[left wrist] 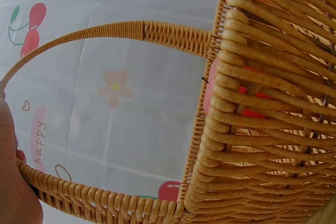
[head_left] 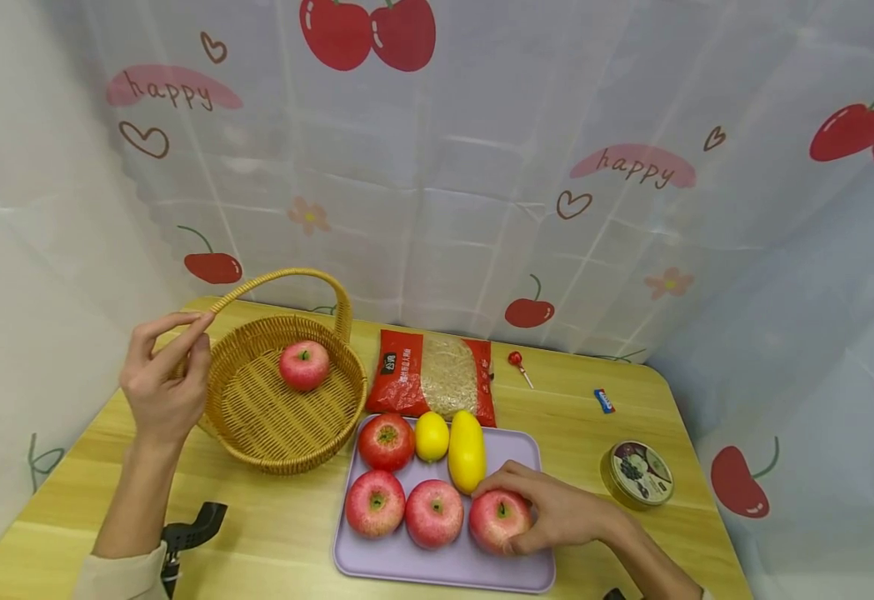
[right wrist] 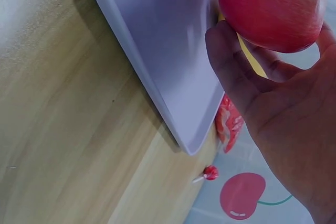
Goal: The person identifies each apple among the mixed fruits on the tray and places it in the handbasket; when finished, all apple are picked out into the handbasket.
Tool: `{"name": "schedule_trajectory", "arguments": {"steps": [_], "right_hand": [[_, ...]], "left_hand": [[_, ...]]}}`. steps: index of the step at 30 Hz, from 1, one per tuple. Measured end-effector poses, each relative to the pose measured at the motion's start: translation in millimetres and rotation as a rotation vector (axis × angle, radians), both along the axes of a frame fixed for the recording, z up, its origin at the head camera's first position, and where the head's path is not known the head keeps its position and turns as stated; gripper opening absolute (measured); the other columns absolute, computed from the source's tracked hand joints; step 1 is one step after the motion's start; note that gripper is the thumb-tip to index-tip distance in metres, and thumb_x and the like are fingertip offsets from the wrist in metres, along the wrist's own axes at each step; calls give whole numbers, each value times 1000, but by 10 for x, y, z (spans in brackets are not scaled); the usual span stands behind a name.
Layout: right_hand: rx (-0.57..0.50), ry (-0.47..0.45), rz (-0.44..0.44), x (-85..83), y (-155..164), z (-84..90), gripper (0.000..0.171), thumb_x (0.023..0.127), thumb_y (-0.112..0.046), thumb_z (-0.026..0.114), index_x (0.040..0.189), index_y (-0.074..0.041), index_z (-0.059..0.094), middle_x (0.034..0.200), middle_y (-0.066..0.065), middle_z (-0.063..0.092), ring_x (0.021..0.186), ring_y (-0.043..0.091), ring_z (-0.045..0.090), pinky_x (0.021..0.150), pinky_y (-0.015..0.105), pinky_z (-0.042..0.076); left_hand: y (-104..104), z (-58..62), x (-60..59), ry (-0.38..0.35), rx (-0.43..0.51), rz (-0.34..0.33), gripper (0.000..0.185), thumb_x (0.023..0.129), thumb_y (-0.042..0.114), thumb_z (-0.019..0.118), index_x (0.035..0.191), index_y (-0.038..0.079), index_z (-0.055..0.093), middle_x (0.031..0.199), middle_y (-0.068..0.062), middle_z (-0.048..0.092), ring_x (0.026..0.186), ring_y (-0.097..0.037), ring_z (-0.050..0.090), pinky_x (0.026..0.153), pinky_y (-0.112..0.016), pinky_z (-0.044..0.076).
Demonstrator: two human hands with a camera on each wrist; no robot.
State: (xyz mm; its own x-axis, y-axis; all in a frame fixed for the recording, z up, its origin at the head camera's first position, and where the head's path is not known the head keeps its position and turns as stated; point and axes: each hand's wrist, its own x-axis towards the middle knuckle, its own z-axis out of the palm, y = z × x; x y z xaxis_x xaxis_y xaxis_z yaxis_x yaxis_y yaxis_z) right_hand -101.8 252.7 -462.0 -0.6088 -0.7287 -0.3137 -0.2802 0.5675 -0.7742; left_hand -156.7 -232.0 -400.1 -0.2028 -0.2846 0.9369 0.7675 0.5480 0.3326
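My left hand (head_left: 170,379) grips the handle (head_left: 279,275) of a round wicker basket (head_left: 230,425), which stands at the left of the table. One red apple (head_left: 304,365) lies inside the basket. With thumb and fingers curled round it, my right hand (head_left: 556,508) holds an apple (head_left: 498,521) at the right end of a lilac tray (head_left: 437,570); the right wrist view shows the same apple (right wrist: 273,9) between thumb and fingers. Also on the tray are two pink apples (head_left: 375,503) side by side, a redder apple (head_left: 387,442), a lemon (head_left: 432,437) and a long yellow fruit (head_left: 466,454).
Behind the tray lies a red bag with a see-through window (head_left: 447,375). Farther right are a lollipop (head_left: 516,360), a small blue wrapped sweet (head_left: 605,401) and a round tin (head_left: 639,475). A printed curtain (head_left: 437,217) hangs around the table's back and sides.
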Motion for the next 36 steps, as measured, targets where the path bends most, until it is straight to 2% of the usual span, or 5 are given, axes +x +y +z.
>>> {"name": "schedule_trajectory", "arguments": {"steps": [9, 16, 21, 25, 36], "right_hand": [[-11, 35, 3, -49, -18, 50, 59, 80, -31, 79, 135, -36, 59, 125, -9, 54, 109, 12, 56, 94, 29, 49], [-45, 57, -23, -110, -31, 81, 61, 79, -25, 80, 135, -37, 58, 124, -9, 53, 110, 14, 56, 92, 30, 51], [-50, 84, -32, -158, -60, 112, 64, 77, -24, 80, 135, -36, 58, 124, -11, 54, 111, 14, 54, 92, 31, 51], [-38, 102, -47, -179, -78, 137, 64, 76, -25, 81, 134, -39, 59, 124, -12, 53, 113, 14, 51, 91, 31, 51], [-68, 88, -53, -234, -128, 187, 62, 78, -27, 80, 134, -40, 58, 129, -11, 51, 114, 17, 52, 90, 36, 52]], "left_hand": [[-6, 2, 2, -3, 0, 23, 17, 92, 1, 63, 94, -10, 77, 99, -27, 66, 46, -1, 20, 51, -12, 20], [-9, -4, -7, -1, 0, -11, 17, 92, 0, 63, 94, -11, 76, 100, -27, 65, 45, 0, 17, 48, -12, 17], [-12, -9, -7, 3, 0, -13, 17, 92, -1, 62, 94, -12, 75, 100, -27, 64, 45, 0, 18, 48, -12, 18], [-13, -9, -4, -1, 0, -15, 17, 92, -1, 62, 94, -12, 76, 100, -27, 64, 45, 0, 18, 48, -12, 18], [-14, -4, 2, -8, 1, -27, 17, 92, -2, 62, 94, -12, 75, 101, -28, 64, 44, 0, 17, 48, -12, 17]]}}
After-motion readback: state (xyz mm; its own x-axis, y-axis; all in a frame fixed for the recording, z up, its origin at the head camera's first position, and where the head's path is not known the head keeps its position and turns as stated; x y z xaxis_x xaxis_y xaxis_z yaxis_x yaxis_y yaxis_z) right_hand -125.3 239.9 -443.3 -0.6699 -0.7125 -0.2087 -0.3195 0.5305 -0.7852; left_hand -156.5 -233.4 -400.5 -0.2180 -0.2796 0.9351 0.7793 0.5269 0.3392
